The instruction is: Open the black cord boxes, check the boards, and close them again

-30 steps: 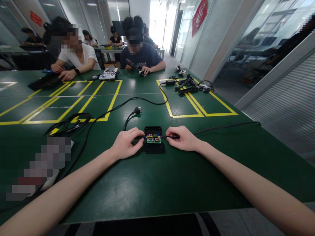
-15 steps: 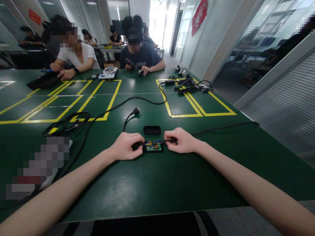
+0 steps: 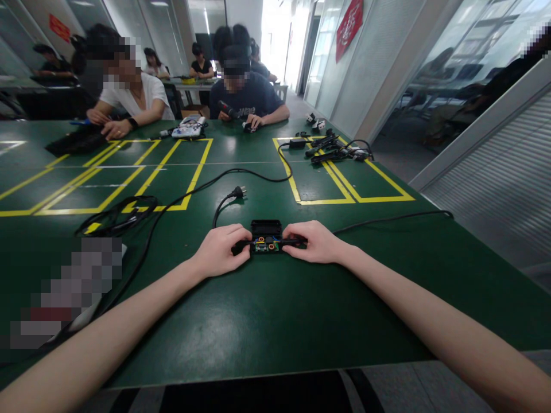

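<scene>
Between my hands sits a small black power adapter case, its green circuit board and copper coils exposed. My left hand is closed around the black cable at the case's left end. At the opposite end, my right hand pinches the other black cable. Just behind the case lies its black cover, inner side up, close against it. A plug on a short cable rests beyond my left hand. My fingers partly hide both cable ends.
A coiled black cable and a blurred-out pale object lie at left. A long cable crosses the green table. Tools and cables are heaped at back right. Two people work across the table.
Both hands have moved slightly away from me with the case, bringing it up against the cover. The front of the case now looks tipped differently. The grip on the cables continues.
</scene>
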The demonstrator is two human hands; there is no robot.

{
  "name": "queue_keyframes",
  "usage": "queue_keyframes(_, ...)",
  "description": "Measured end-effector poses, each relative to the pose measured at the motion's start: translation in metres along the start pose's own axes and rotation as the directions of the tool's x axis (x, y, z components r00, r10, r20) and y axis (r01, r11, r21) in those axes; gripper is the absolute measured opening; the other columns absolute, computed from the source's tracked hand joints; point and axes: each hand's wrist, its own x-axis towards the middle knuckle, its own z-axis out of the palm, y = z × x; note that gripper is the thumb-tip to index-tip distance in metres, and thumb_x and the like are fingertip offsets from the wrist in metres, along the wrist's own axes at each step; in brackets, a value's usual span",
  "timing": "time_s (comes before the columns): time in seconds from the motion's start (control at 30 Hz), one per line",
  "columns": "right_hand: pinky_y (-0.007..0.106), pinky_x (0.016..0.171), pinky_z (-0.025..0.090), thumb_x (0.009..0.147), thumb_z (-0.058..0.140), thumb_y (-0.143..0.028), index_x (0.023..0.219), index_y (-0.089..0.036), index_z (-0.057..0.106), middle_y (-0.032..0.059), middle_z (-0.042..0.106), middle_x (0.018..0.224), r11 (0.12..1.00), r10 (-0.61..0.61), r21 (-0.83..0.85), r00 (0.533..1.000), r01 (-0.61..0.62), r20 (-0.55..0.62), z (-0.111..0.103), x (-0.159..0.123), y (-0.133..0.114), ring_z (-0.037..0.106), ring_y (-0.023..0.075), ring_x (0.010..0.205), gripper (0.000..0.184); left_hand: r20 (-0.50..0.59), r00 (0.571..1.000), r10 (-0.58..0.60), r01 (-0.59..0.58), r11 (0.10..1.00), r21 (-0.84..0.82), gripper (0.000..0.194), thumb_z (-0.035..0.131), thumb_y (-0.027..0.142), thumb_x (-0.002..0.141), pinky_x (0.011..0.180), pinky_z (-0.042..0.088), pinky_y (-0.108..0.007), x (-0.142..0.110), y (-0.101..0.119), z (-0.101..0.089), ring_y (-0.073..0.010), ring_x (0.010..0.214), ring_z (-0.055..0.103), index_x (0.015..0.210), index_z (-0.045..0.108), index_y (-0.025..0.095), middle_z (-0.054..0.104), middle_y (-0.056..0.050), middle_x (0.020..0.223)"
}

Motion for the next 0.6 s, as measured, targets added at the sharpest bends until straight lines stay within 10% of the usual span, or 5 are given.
queue_keyframes(0.6, 0.026, 0.06, 0.042, 0.095, 0.061, -0.031, 0.093, -0.02, 0.07, 0.0022, 0.07, 0.076, 0.999, -0.045, -0.02, 0.999, 0.045, 0.019, -0.0031, -0.0014, 0.0022, 0.06, 0.0147, 0.061, 0.015, 0.007, 1.0, 0.012, -0.012, 1.0, -0.028, 0.016, 0.053, 0.023, 0.093, 0.068, 0.052, -0.026, -0.0012, -0.0011, 0.0002, -0.016, 0.074, 0.065, 0.096, 0.068, 0.019, 0.069, -0.004, 0.086)
